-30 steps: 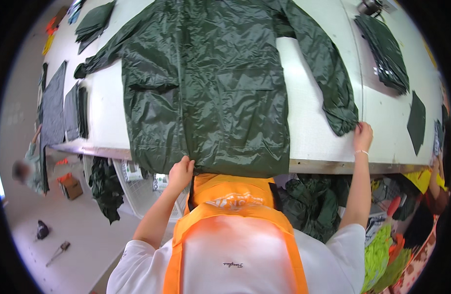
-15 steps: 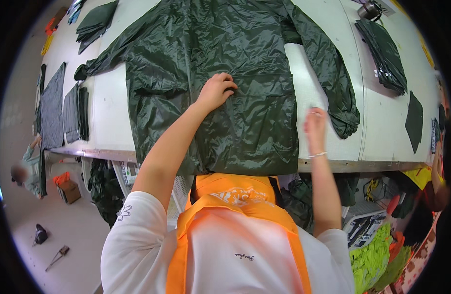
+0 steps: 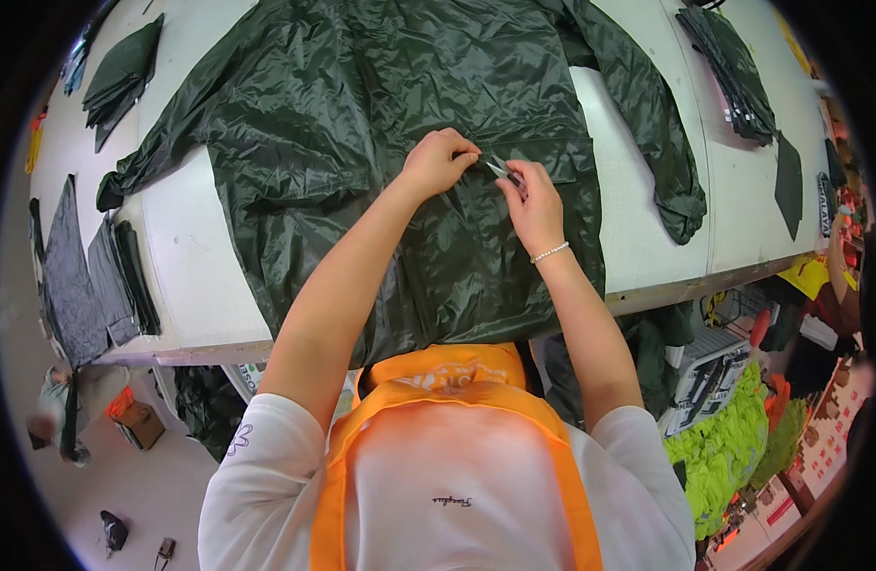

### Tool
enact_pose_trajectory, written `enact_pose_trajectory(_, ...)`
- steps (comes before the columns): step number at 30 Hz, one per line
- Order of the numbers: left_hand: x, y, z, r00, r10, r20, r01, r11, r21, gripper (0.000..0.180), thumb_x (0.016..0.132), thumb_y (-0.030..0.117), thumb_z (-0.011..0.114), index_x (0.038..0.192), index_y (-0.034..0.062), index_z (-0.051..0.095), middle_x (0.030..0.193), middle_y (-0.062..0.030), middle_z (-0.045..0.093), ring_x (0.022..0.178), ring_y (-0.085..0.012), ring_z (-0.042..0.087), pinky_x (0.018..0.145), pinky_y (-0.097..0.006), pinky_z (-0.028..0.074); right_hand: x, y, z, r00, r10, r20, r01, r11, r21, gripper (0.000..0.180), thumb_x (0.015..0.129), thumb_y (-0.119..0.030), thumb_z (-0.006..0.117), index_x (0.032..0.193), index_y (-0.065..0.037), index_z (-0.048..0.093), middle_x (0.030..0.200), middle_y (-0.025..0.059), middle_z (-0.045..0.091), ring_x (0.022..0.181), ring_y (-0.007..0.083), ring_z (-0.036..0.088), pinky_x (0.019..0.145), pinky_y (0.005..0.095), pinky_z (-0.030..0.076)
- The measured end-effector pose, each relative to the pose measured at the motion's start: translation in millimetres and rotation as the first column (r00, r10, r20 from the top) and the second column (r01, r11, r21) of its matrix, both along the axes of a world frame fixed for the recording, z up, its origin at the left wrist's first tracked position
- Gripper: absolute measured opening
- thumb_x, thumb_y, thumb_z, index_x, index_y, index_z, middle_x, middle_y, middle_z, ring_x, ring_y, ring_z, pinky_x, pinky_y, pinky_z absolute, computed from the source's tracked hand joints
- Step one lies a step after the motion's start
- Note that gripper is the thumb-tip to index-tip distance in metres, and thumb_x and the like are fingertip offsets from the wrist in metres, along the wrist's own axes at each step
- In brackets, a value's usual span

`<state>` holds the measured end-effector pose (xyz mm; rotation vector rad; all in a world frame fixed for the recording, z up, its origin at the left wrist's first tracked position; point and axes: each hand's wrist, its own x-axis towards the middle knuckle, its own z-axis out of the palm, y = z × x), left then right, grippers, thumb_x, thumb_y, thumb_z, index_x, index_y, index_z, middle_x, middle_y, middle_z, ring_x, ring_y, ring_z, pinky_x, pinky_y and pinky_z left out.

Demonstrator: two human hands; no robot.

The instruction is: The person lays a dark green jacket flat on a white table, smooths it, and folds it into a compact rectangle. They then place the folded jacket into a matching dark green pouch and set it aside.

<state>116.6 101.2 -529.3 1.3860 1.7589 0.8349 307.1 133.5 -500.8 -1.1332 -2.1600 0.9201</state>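
Observation:
A dark green shiny jacket [image 3: 381,124] lies spread flat on a white table [image 3: 186,247], its hem hanging over the near edge. My left hand [image 3: 438,162] pinches a fold of fabric at the jacket's middle. My right hand [image 3: 531,205], with a bead bracelet at the wrist, is just to its right and holds a small silvery clipper-like tool [image 3: 500,169] pointed at the pinched spot. The two hands nearly touch. An orange apron over a white shirt fills the lower part of the view.
Stacks of dark green cut pieces [image 3: 124,71] lie at the far left and more dark green pieces [image 3: 733,67] at the far right, with a single dark piece [image 3: 788,181] near the right edge. Grey fabric pieces [image 3: 76,276] lie at the left end. Neon yellow-green cloth [image 3: 733,447] sits below the table.
Both hands rose from the table's near edge onto the jacket. The left reached the middle first, then the right joined it with the small tool, and the left closed on the fabric.

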Motion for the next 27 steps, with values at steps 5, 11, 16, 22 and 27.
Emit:
enact_pose_trajectory(5,-1,0,3,1.000,-0.004,0.004,0.004,1.000,-0.017,0.014,0.080,0.019,0.064,0.090,0.0115,0.071,0.091,-0.0069,0.062,0.095,-0.0275,0.057,0.082,-0.037,0.046,-6,1,1,0.999,-0.032,0.041,0.034,0.999,-0.036,0.023,0.080,-0.011,0.068,0.100,-0.004,0.059,0.089,0.0086,0.060,0.069,0.0235,0.058,0.062,0.0325,0.047)
enact_pose_trajectory(11,-1,1,10,0.999,0.027,-0.042,-0.028,1.000,-0.013,0.016,0.082,0.019,0.063,0.089,0.0065,0.069,0.088,-0.0087,0.061,0.087,-0.0278,0.057,0.076,-0.036,0.046,-15,12,6,0.991,0.027,0.133,-0.048,0.987,0.154,0.023,0.079,-0.010,0.068,0.099,-0.005,0.059,0.088,0.0081,0.060,0.072,0.0252,0.059,0.065,0.0338,0.046)
enact_pose_trajectory(16,1,1,11,0.999,0.026,-0.032,-0.027,0.999,-0.031,0.017,0.083,0.020,0.061,0.091,0.0071,0.068,0.090,-0.0076,0.061,0.092,-0.0279,0.056,0.079,-0.037,0.045,-17,16,6,0.988,0.065,0.136,-0.078,0.993,0.087,0.021,0.078,-0.009,0.068,0.098,-0.006,0.059,0.087,0.0082,0.061,0.075,0.0258,0.060,0.066,0.0340,0.046)
enact_pose_trajectory(22,1,0,6,0.999,0.034,-0.023,-0.034,0.999,0.002,0.016,0.083,0.019,0.061,0.093,0.0083,0.068,0.090,-0.0072,0.062,0.093,-0.0281,0.057,0.081,-0.037,0.046,-20,16,5,0.997,0.051,0.066,-0.049,0.998,-0.025,0.020,0.079,-0.007,0.068,0.097,-0.003,0.060,0.088,0.0094,0.061,0.073,0.0232,0.061,0.063,0.0309,0.048)
enact_pose_trajectory(27,-1,2,7,0.999,0.032,-0.027,-0.032,0.999,-0.003,0.016,0.083,0.018,0.062,0.094,0.0096,0.068,0.090,-0.0067,0.062,0.095,-0.0277,0.057,0.082,-0.036,0.045,-21,19,1,0.999,0.042,0.024,-0.039,0.995,-0.090,0.021,0.079,-0.005,0.069,0.098,-0.002,0.060,0.088,0.0089,0.061,0.071,0.0195,0.060,0.063,0.0276,0.048)
